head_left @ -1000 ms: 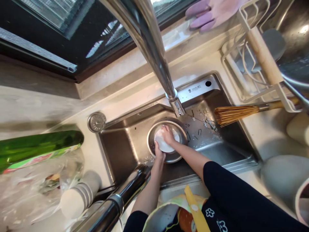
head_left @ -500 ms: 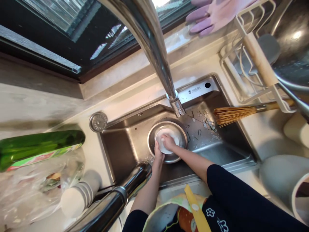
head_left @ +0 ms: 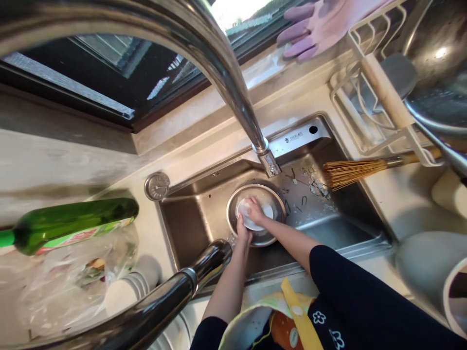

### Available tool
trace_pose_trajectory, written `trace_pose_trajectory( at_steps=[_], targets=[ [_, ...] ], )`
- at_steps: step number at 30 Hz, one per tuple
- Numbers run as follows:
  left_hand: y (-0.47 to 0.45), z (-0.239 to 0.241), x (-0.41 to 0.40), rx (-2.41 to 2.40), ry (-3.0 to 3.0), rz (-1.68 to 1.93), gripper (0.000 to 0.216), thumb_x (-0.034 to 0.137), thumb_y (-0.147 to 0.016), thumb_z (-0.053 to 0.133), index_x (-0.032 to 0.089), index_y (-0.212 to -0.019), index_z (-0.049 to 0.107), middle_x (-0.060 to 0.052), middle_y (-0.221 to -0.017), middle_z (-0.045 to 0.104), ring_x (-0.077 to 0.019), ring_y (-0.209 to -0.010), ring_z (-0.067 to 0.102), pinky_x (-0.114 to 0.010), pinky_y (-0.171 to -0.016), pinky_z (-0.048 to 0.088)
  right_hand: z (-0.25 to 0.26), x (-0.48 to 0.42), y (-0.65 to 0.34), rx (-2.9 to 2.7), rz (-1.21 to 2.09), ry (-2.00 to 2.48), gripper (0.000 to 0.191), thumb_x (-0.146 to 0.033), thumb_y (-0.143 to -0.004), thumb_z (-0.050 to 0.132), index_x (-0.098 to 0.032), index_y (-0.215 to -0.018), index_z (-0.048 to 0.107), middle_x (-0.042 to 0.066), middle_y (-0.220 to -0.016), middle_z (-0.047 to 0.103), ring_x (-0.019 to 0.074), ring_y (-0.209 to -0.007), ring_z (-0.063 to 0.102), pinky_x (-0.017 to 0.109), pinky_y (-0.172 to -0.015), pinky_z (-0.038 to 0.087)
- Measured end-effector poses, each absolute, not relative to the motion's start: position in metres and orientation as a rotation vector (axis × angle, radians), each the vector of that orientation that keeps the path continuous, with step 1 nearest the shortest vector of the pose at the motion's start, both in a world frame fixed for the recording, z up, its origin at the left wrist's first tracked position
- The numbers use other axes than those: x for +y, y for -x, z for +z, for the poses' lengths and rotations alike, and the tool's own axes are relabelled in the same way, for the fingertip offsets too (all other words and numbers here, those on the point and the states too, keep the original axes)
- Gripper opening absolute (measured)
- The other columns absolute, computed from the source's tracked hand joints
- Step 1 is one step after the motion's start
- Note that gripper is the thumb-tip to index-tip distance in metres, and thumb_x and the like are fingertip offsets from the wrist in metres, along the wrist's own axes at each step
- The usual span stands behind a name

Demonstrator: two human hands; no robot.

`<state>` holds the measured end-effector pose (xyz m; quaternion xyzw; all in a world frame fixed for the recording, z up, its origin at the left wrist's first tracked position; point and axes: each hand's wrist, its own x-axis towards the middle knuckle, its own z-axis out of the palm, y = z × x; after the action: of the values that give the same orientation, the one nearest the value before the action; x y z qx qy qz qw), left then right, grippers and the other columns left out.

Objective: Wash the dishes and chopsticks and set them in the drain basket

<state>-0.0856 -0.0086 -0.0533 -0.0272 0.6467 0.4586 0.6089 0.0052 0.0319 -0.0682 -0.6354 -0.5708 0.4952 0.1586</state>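
A round metal basin (head_left: 280, 194) sits in the stainless steel sink (head_left: 215, 209), under the tap's spout (head_left: 270, 166). Over the basin is a white bowl (head_left: 267, 211), its inside facing up. My left hand (head_left: 244, 232) grips the bowl's near left edge, thumb at the rim. Inside the bowl, my right hand (head_left: 254, 210) presses down with its fingers bent together. Whether a cloth or sponge is under those fingers, I cannot make out.
Food scraps (head_left: 317, 184) lie on the sink's right floor. A bamboo brush (head_left: 355, 172) juts over the right edge. Left are a green bottle (head_left: 80, 218), a plastic bag (head_left: 65, 287) and stacked white cups (head_left: 126, 291). A rack (head_left: 386, 90) and a pink glove (head_left: 321, 29) are behind right.
My right hand has shifted slightly within the bowl, towards its left side. The whole view has moved a little, so the bottle and more of the tap's curve show. My left hand keeps its grip.
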Motion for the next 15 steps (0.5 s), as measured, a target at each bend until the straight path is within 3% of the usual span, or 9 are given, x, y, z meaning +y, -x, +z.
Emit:
trace_pose_trajectory(
  at_steps=[3, 5, 7, 9, 12, 15],
  targets=[
    [0.089, -0.053, -0.008, 1.446, 0.087, 1.064, 0.047, 0.050, -0.096, 0.040, 0.015, -0.107, 0.070, -0.010, -0.098, 0.073, -0.0191, -0.094, 0.070, -0.032, -0.091, 0.052, -0.064, 0.026, 0.000, -1.715, 1.638, 1.445, 0.031, -0.023, -0.090, 0.050, -0.018, -0.119, 0.060, 0.008, -0.123, 0.061, 0.0189, -0.113, 0.057, 0.029, -0.097, 0.045],
    [0.092, -0.052, -0.008, 1.442, 0.113, 1.037, 0.054, 0.056, -0.095, 0.038, 0.014, -0.108, 0.069, -0.010, -0.091, 0.073, -0.0187, -0.084, 0.071, -0.032, -0.085, 0.054, -0.058, 0.021, -0.006, -1.943, 1.708, 1.237, 0.039, -0.031, -0.079, 0.067, -0.017, -0.115, 0.062, 0.009, -0.119, 0.063, 0.0224, -0.108, 0.060, 0.031, -0.094, 0.047],
    [0.095, -0.051, -0.008, 1.426, 0.148, 0.997, 0.055, 0.057, -0.095, 0.037, 0.014, -0.107, 0.068, -0.010, -0.088, 0.073, -0.0187, -0.080, 0.071, -0.032, -0.082, 0.055, -0.050, 0.015, -0.015, -2.174, 1.686, 1.185, 0.054, -0.029, -0.063, 0.080, -0.018, -0.113, 0.063, 0.011, -0.117, 0.064, 0.0269, -0.103, 0.062, 0.037, -0.091, 0.049],
    [0.098, -0.048, -0.009, 1.371, 0.171, 0.910, 0.054, 0.059, -0.094, 0.038, 0.015, -0.106, 0.068, -0.009, -0.089, 0.072, -0.0204, -0.084, 0.071, -0.035, -0.082, 0.055, -0.041, 0.010, -0.021, -2.291, 1.636, 1.266, 0.058, -0.018, -0.056, 0.082, -0.020, -0.111, 0.064, 0.011, -0.117, 0.064, 0.0291, -0.100, 0.063, 0.040, -0.088, 0.051],
    [0.102, -0.043, -0.009, 1.335, 0.165, 0.723, 0.059, 0.065, -0.091, 0.037, 0.017, -0.104, 0.067, -0.009, -0.086, 0.071, -0.0246, -0.091, 0.070, -0.042, -0.084, 0.055, -0.027, 0.009, -0.026, -2.279, 1.588, 1.356, 0.053, -0.009, -0.057, 0.077, -0.020, -0.109, 0.065, 0.012, -0.113, 0.067, 0.0288, -0.093, 0.065, 0.039, -0.084, 0.051],
    [0.102, -0.037, -0.012, 1.378, 0.147, 0.676, 0.059, 0.066, -0.091, 0.035, 0.017, -0.101, 0.067, -0.010, -0.081, 0.071, -0.0261, -0.094, 0.069, -0.044, -0.086, 0.054, -0.015, 0.017, -0.029, -2.165, 1.535, 1.412, 0.038, -0.019, -0.067, 0.074, -0.016, -0.104, 0.067, 0.012, -0.100, 0.070, 0.0278, -0.088, 0.065, 0.037, -0.079, 0.050]
  ],
)
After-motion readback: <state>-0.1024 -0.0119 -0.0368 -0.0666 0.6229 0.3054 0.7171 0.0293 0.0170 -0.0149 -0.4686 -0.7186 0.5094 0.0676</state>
